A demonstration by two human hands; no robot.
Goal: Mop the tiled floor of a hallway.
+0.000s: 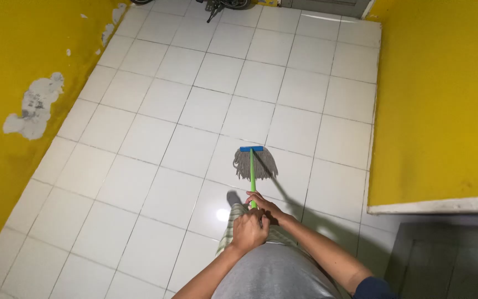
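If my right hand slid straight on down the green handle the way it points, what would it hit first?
The right hand would likely meet the grey mop strings, then the blue clamp above them on the white tiled floor. Nothing else lies along the green handle, though depth is hard to judge.

My left hand (248,231) is clenched in a fist, my right hand (264,206) curled just ahead, both forearms reaching forward, converging.

The floor (156,144) is laid in white square tiles with dark grout lines, glossy, with one bright glare spot near the middle. A mop head (255,164), grey strings under a blue clamp, rests flat on the tiles, right of centre.
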